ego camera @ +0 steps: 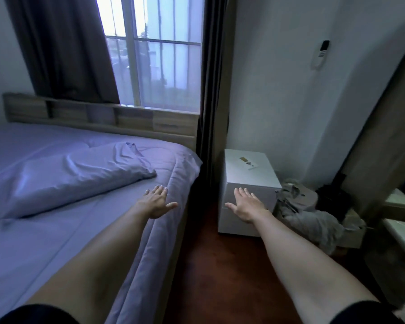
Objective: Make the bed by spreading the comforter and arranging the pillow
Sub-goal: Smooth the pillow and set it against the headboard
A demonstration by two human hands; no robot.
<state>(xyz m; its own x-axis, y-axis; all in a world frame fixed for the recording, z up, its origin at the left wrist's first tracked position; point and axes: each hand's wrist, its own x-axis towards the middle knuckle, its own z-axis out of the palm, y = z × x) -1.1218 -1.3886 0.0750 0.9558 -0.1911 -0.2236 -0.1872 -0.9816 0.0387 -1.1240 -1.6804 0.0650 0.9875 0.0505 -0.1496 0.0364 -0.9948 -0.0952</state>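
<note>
My left hand (156,203) hovers over the bed's (56,242) lavender comforter (154,249), fingers (160,190) spread and released, grasping nothing; my right hand (244,206) reaches, equally unclenched, before a white box (245,169). The pillow (75,176) lies askew mid-bed, below the headboard (98,114).

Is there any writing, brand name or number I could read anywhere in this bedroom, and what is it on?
No text can be read.
Stickers on top of the white box: a gold patch and dark marks, too blurred to read.
Wall remote: dark screen and buttons, too small to read.
Bedding, headboard and curtains: no writing visible.
</note>
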